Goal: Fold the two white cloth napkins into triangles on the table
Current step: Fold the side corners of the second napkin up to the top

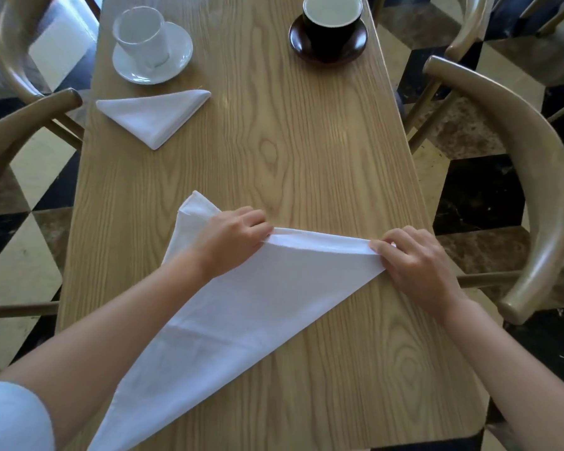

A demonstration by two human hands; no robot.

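— Where's the napkin being worked?

— The large napkin [241,297] lies near on the table [306,157]. The left hand [232,242] pinches its far folded edge; the right hand [414,258] has a closed grip on the right corner, though fingers hide the tip.

— And the other?

— The folded napkin [153,115], a triangle, sits far left, beside the white cup [142,37].
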